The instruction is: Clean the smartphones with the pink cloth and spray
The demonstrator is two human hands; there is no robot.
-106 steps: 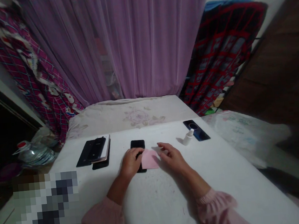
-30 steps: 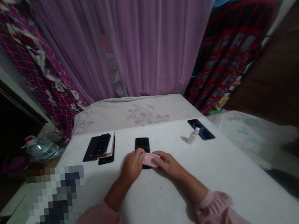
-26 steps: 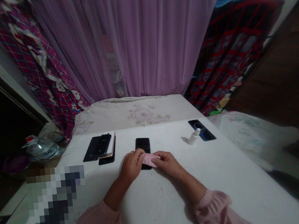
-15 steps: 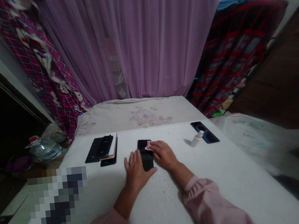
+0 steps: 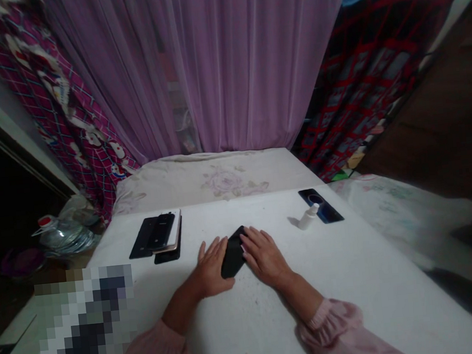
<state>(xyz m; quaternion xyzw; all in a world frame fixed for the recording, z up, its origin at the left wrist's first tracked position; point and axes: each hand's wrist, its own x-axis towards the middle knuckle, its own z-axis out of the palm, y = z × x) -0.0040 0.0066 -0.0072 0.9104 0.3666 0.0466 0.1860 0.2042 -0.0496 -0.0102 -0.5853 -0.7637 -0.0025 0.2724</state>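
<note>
A black smartphone (image 5: 234, 255) lies turned at an angle on the white tabletop between my hands. My left hand (image 5: 210, 268) grips its left edge, fingers along the side and thumb at the near corner. Over the phone's right edge rests my right hand (image 5: 266, 256), fingers bent. A sliver of pink cloth (image 5: 243, 244) shows beneath those fingers; the rest is hidden. On the right stands a small white bottle (image 5: 308, 217) beside a dark blue phone (image 5: 325, 208). At the left, several phones lie overlapping, with a small black phone (image 5: 161, 231) on top.
The white table (image 5: 251, 331) reaches back to a flowered cloth (image 5: 223, 181) in front of purple curtains (image 5: 233, 66). A pixelated patch (image 5: 91, 324) covers the left front area. A large water bottle (image 5: 64, 236) stands beyond the table's left edge.
The phone has turned clockwise from nearly straight to slanted. My right hand has come down over its right edge, covering most of the pink cloth. My left hand has shifted with the phone.
</note>
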